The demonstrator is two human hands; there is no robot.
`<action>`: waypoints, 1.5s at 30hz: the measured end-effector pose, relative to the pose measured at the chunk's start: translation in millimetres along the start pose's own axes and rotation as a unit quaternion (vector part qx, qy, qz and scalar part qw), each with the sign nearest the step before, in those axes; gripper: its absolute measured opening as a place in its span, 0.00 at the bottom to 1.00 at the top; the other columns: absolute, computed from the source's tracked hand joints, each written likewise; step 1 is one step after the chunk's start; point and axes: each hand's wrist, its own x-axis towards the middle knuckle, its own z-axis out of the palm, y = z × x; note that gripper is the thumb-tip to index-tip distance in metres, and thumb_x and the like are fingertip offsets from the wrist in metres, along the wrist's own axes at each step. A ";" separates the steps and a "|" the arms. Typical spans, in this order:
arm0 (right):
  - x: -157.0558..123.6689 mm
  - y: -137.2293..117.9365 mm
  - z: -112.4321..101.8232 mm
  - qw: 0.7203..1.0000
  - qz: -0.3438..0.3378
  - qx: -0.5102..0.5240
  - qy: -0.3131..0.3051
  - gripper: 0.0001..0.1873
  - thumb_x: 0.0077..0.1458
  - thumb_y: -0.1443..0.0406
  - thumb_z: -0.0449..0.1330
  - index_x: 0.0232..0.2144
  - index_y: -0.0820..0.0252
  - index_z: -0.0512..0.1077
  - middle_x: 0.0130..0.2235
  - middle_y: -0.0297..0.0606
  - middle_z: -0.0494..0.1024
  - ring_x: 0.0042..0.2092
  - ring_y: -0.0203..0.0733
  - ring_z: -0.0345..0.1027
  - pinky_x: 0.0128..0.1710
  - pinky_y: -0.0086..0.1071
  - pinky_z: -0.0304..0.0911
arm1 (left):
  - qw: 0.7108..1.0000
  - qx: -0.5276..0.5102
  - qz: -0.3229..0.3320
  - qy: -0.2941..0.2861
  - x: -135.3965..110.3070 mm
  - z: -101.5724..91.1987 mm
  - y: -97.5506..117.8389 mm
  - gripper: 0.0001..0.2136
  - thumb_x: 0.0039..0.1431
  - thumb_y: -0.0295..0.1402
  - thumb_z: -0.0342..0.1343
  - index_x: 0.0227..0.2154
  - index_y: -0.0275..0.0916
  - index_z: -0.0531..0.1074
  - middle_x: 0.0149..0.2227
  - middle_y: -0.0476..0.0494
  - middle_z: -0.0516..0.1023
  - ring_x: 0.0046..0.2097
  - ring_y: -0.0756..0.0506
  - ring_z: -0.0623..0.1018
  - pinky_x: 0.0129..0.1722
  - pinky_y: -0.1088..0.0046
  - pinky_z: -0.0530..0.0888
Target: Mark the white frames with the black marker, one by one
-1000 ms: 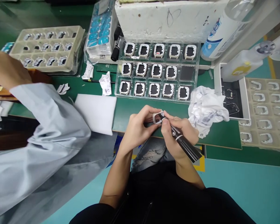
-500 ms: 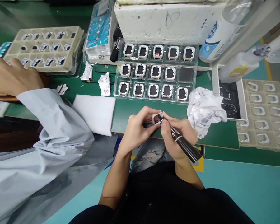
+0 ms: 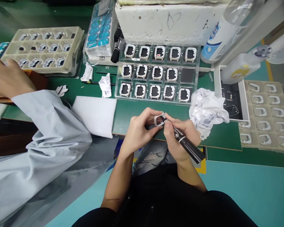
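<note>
My left hand [image 3: 142, 129] pinches a small whitish watch case frame [image 3: 158, 120] over the near edge of the green table. In my right hand [image 3: 180, 134] is a black marker pen [image 3: 189, 147], its thick end pointing down and to the right. The pen's front end meets the frame's upper right part; the exact contact is hidden by my fingers. Beyond my hands lies a clear plastic tray [image 3: 156, 83] with rows of similar frames and one vacant pocket at the right of its middle row.
A crumpled stained cloth [image 3: 207, 110] lies right of my hands, a white foam sheet [image 3: 96, 115] to the left. Beige trays [image 3: 262, 113] of parts, a white box [image 3: 245, 104] and bottles [image 3: 223, 34] stand at right. At left, a co-worker's sleeve [image 3: 52, 123] reaches toward another tray [image 3: 44, 52].
My hands, the pen and the frame hold nearly the same pose. The co-worker's hand and sleeve have shifted slightly left. The whole view has moved a little.
</note>
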 end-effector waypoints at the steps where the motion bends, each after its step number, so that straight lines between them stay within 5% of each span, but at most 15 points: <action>1: -0.1 -0.1 0.2 1.000 0.001 0.001 0.001 0.09 0.77 0.67 0.72 0.43 0.48 0.77 0.38 0.31 0.90 0.45 0.55 0.95 0.37 0.36 0.91 | 1.000 -0.003 0.001 -0.002 0.1 0.0 0.1 0.15 0.74 0.32 0.74 0.58 0.45 0.81 0.52 0.44 0.96 0.55 0.40 0.97 0.59 0.65 0.94; 8: 0.1 -0.1 0.6 1.000 -0.003 -0.002 0.004 0.09 0.76 0.67 0.72 0.43 0.48 0.78 0.38 0.32 0.90 0.44 0.57 0.95 0.34 0.37 0.90 | 1.000 0.016 -0.009 -0.003 0.7 -1.0 2.8 0.14 0.75 0.38 0.75 0.58 0.44 0.81 0.52 0.42 0.96 0.56 0.38 0.97 0.58 0.63 0.95; 18: -2.8 -0.1 -0.5 0.999 0.032 0.020 0.012 0.09 0.79 0.64 0.73 0.42 0.49 0.78 0.43 0.34 0.93 0.45 0.54 0.95 0.34 0.33 0.88 | 0.999 -0.037 -0.033 -0.007 3.5 -0.7 4.5 0.18 0.70 0.33 0.78 0.57 0.44 0.81 0.53 0.43 0.97 0.57 0.38 0.97 0.63 0.61 0.95; 25: -8.9 4.5 0.4 0.997 0.054 0.047 0.010 0.10 0.80 0.63 0.74 0.43 0.48 0.77 0.37 0.31 0.89 0.49 0.58 0.95 0.32 0.35 0.86 | 0.997 -0.057 -0.046 -0.018 5.5 -2.8 5.9 0.21 0.66 0.33 0.81 0.57 0.44 0.81 0.53 0.42 0.96 0.56 0.37 0.97 0.62 0.60 0.95; 45: -6.5 3.3 0.1 0.998 0.050 0.038 0.009 0.11 0.79 0.65 0.74 0.41 0.49 0.78 0.36 0.29 0.88 0.49 0.57 0.95 0.33 0.33 0.86 | 1.000 -0.009 0.008 -0.008 4.4 -2.2 3.5 0.15 0.71 0.28 0.76 0.56 0.43 0.83 0.52 0.44 0.95 0.55 0.40 0.97 0.58 0.67 0.94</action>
